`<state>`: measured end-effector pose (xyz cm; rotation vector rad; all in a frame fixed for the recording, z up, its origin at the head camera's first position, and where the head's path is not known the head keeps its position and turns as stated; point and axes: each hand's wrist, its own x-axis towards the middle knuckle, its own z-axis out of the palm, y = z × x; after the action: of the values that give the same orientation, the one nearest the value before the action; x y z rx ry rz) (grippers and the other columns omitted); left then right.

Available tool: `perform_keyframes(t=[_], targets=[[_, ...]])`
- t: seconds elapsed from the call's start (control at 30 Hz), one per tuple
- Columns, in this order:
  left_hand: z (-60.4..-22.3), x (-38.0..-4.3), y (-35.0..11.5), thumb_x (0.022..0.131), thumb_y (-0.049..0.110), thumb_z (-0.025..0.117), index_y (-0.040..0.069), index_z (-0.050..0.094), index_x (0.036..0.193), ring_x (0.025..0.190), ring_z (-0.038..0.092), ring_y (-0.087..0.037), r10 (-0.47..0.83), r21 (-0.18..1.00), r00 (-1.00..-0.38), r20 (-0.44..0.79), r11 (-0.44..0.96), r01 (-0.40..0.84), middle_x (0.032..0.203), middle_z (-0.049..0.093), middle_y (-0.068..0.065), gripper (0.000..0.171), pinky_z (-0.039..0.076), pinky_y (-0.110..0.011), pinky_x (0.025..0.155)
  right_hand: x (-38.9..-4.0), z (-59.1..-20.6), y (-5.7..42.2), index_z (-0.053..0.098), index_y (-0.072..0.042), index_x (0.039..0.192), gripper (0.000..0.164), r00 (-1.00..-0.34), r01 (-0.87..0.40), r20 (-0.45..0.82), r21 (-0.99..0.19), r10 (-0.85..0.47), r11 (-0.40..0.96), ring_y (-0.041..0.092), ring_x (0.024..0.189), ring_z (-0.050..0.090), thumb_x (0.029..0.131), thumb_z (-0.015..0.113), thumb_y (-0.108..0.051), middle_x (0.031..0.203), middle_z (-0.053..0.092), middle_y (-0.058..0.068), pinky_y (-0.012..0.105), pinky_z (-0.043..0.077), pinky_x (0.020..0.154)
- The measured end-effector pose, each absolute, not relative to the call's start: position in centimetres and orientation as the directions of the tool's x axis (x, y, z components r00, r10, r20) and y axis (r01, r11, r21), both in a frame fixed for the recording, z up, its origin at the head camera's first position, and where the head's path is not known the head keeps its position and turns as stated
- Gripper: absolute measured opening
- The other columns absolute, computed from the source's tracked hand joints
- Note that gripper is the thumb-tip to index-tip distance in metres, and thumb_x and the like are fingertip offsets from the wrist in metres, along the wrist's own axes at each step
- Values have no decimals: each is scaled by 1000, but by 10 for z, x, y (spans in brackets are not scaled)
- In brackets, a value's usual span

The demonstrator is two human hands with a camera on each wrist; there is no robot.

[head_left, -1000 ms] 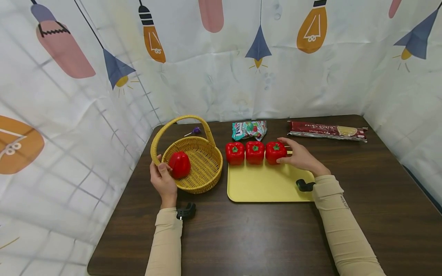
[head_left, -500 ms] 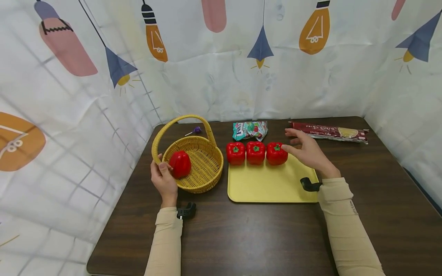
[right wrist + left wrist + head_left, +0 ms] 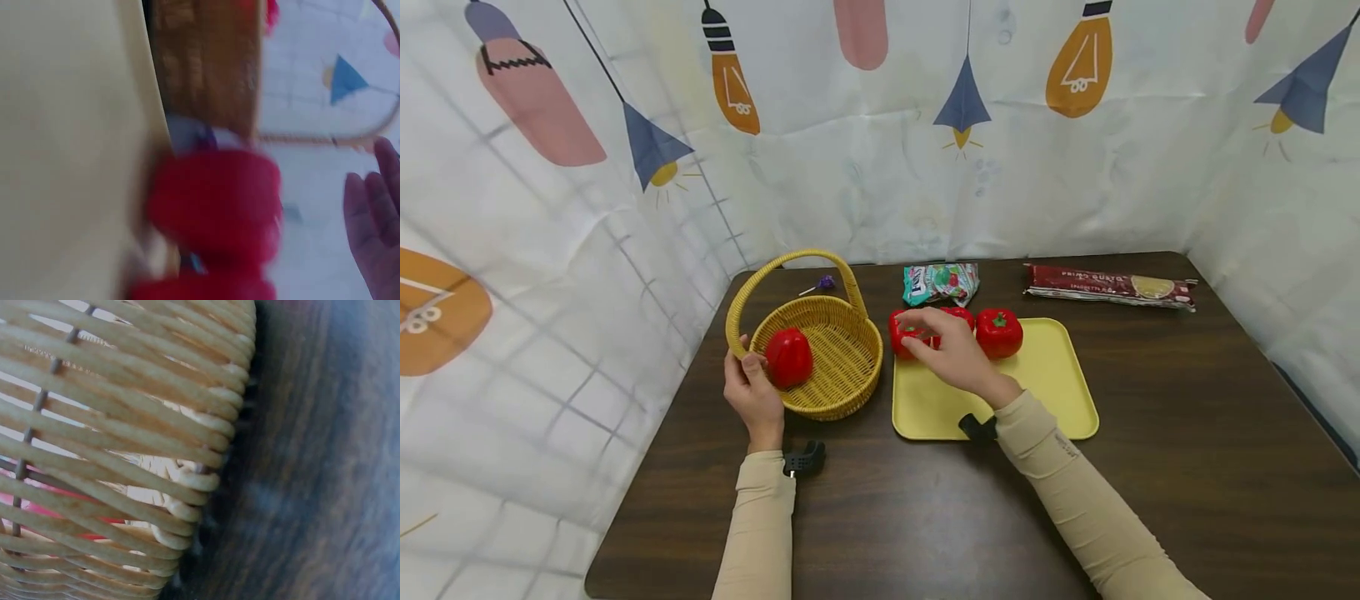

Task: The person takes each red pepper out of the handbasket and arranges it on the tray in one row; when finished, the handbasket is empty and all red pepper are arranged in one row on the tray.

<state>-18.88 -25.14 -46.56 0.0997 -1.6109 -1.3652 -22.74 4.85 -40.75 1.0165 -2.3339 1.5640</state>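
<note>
Yellow wicker basket [image 3: 850, 402] stands at the surface's [image 3: 880, 525] ten o'clock; I see the left hand [image 3: 756, 398] grasping it at nine, by the handle's foot, with one red pepper [image 3: 789, 358] inside. Over three more peppers [image 3: 999, 335] at eleven on the yellow tray [image 3: 1052, 379], the right hand [image 3: 953, 354] hovers, fingers loose, gripping nothing. Beyond, at two, lies the spaghetti packet [image 3: 1108, 286].

PRIMO GUSTO stands in pale capitals on the red packet [image 3: 1108, 287], with a smaller line beneath too blurred to read, while the bag [image 3: 941, 284] bears what looks like FOX'S and the right sleeve [image 3: 1086, 500] small unreadable lettering.
</note>
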Motion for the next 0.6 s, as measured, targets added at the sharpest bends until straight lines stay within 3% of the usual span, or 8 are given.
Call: perform_keyframes(t=[0.17,0.33,0.6], targets=[[-447,-181,-236,102,22,52,-3,65,120,83,48,-7,-615,772,-474,631,432,467,93,53,12,33,36,-22,76,-225,-420,1,67,-10,117,24,-738,-615,491,-772,-462,162,13,92,64,93,66,-9,112,68,5,36,54,80],[-449,-179,-235,101,25,56,-8,66,112,81,46,-3,-620,756,-443,648,449,477,89,51,13,36,34,-23,75,-216,-426,-35,67,-7,118,26,-722,-627,453,-748,-523,218,21,98,63,92,67,-10,115,67,7,41,54,83],[-447,-175,-241,99,24,57,-1,69,117,75,41,-2,-620,744,-417,664,493,451,85,49,14,33,31,-20,70,-223,-442,-78,62,-2,124,37,-774,-554,366,-787,-518,271,31,105,61,89,69,-11,120,62,9,35,54,85]])
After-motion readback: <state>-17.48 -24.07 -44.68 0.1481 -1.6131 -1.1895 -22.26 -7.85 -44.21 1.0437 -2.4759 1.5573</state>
